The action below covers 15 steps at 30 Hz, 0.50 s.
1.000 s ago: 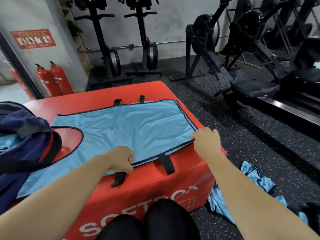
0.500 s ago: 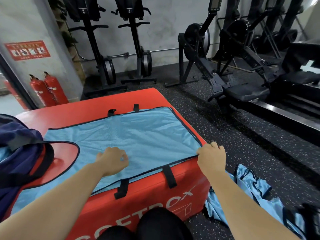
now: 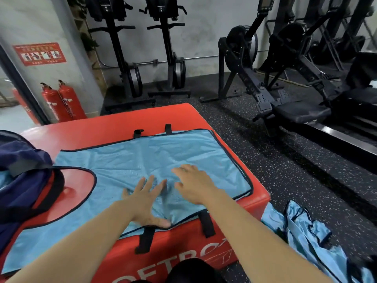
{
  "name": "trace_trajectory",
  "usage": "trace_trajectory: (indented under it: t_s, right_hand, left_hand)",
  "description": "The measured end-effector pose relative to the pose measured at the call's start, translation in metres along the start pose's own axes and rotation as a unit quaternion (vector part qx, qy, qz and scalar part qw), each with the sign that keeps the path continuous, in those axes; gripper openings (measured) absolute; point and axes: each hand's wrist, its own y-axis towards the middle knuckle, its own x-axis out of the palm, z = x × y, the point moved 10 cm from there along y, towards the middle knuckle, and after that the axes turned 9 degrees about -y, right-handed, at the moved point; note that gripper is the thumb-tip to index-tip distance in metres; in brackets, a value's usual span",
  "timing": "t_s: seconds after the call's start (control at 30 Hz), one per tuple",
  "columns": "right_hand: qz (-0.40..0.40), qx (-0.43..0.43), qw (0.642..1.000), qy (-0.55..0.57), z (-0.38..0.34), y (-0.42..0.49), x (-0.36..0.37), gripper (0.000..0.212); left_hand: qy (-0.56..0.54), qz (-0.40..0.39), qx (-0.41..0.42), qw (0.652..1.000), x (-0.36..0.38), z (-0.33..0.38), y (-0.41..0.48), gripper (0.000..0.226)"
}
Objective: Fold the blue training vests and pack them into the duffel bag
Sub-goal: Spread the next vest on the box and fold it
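As 2 hands press 1 vest, 1 bag

A red padded box lies beneath the left hand and right hand. Far beyond the left one, a grey wall carries a red sign above two red fire extinguishers. Upright rowing machines stand straight ahead. Lowered rowers sit beyond the right one on the speckled black floor.

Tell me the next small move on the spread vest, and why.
Probably sweep both palms outward to flatten it. The left hand and right hand lie open, side by side, on the blue vest, and the cloth bunches into creases between them; it lies unfolded on the red box.
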Motion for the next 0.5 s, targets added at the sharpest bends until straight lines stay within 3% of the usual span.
trace_trajectory:
  t_s: [0.1,0.23,0.3,0.4,0.5]
  right_hand:
    - [-0.064,0.006,0.998,-0.018,0.011,0.023,0.031,0.044]
    - [-0.043,0.201,0.974,-0.097,0.131,0.024,0.024,0.044]
    - [-0.045,0.252,0.96,-0.117,0.159,0.022,0.016,0.044]
    - [0.032,0.216,0.966,-0.136,0.127,0.046,-0.008,0.045]
    - [0.063,0.05,0.992,-0.093,0.045,0.074,-0.005,0.045]
  left_hand:
    - [0.011,-0.004,-0.008,1.0,0.0,-0.001,-0.001,0.146]
    - [0.027,-0.021,-0.018,0.999,-0.003,-0.001,0.0,0.145]
    - [0.032,-0.021,-0.022,0.999,-0.012,0.0,0.006,0.141]
    - [0.013,0.019,-0.037,0.999,-0.037,-0.006,0.02,0.138]
    - [0.003,0.047,-0.045,0.998,-0.056,-0.014,0.035,0.139]
